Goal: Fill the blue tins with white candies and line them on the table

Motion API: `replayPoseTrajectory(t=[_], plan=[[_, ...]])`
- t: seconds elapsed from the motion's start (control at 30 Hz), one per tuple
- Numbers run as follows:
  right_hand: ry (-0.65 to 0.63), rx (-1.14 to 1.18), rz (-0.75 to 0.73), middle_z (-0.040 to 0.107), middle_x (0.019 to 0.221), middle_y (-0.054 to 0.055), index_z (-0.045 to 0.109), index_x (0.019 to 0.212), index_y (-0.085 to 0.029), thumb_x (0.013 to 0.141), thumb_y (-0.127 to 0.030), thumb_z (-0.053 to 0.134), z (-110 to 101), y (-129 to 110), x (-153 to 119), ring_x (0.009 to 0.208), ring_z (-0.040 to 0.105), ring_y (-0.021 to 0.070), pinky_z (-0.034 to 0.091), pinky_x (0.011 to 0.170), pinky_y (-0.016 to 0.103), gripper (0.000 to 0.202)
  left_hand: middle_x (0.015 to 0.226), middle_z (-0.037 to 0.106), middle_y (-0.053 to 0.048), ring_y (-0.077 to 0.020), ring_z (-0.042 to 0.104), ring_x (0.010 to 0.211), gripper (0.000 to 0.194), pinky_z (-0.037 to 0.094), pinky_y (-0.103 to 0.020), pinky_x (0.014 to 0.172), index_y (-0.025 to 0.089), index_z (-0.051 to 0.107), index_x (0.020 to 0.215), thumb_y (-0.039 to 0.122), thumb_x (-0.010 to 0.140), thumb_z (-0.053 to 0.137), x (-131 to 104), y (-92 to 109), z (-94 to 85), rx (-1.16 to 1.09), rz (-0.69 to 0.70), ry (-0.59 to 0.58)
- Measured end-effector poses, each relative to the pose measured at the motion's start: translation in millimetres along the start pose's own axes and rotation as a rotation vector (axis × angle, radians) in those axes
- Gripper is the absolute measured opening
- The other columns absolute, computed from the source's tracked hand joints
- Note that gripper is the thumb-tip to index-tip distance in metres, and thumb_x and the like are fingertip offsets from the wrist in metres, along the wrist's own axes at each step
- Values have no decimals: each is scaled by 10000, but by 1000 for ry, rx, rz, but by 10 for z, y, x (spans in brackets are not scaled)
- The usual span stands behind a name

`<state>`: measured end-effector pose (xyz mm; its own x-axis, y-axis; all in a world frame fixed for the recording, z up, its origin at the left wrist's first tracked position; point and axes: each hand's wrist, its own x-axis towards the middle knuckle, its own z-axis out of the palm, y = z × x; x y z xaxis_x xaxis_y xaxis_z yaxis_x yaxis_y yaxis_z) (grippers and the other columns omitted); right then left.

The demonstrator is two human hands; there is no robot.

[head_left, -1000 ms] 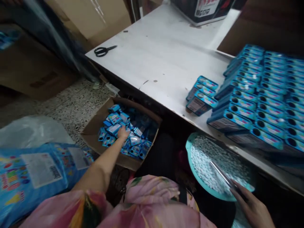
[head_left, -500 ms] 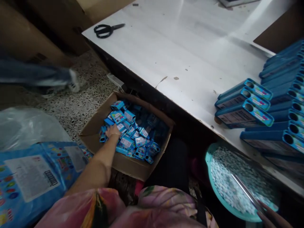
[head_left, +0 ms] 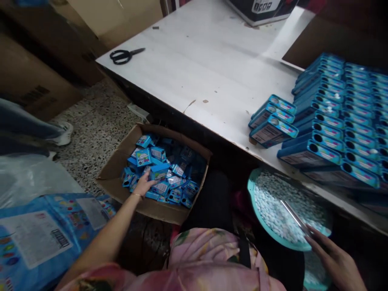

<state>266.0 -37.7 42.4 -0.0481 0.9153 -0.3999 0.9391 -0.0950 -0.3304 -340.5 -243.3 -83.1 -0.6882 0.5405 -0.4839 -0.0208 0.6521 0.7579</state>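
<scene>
Over a cardboard carton (head_left: pixel 113 167) on the floor, my left hand (head_left: pixel 143 185) is closed on a small blue candy box (head_left: pixel 159 171). More of these blue boxes (head_left: pixel 174 196) lie jumbled beneath it in the carton. At the lower right, my right hand (head_left: pixel 335 256) is wrapped around a long shiny metal tool (head_left: pixel 292 216), whose exact kind I cannot make out. Its tip is over a turquoise tub (head_left: pixel 257 216) filled with small pale candies (head_left: pixel 279 202).
Rows of upright blue boxes (head_left: pixel 324 139) stand on the white table (head_left: pixel 188 68), with three more boxes (head_left: pixel 273 129) beside them. Black scissors (head_left: pixel 121 57) lie at its far left corner. A large blue bag (head_left: pixel 33 238) is at lower left; another person's leg (head_left: pixel 27 121) is behind it.
My left hand has lifted from among the boxes with one box in its fingers. The view has shifted, and more of my right hand with the metal tool shows.
</scene>
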Motion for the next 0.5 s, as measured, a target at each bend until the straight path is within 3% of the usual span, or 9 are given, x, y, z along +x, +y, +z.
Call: replayPoseTrajectory(t=[0.1,0.2,0.33,0.5], plan=[[29,61,-51,640,1047,57,597,1090,-230,623,-549,547,52,201,25,1025,538,295,430,884,386,567,1050,614,-54,-225,579,948,568,455,-361,826,205,488,1103,273,571,677,-501,374,414,-576,13,-221],[37,100,-92,642,1048,32,585,1103,-244,637,-518,554,61,376,66,993,564,270,462,839,342,542,900,656,-60,-214,627,793,416,497,-373,733,174,548,992,277,607,665,-863,785,886,-790,-192,-405],[66,129,-185,628,1077,40,577,1109,-210,687,-499,513,34,492,133,1004,561,239,464,821,298,516,860,655,-46,-187,633,730,375,518,-353,655,186,536,1016,317,674,616,-1113,1291,1362,-809,-382,-560],[85,-117,-296,608,1097,57,533,1147,-214,797,-441,393,-103,472,156,957,574,211,452,790,296,440,1025,609,1,-172,632,795,579,524,-367,658,350,346,1195,282,689,617,-1392,1736,1723,-703,-275,-521]])
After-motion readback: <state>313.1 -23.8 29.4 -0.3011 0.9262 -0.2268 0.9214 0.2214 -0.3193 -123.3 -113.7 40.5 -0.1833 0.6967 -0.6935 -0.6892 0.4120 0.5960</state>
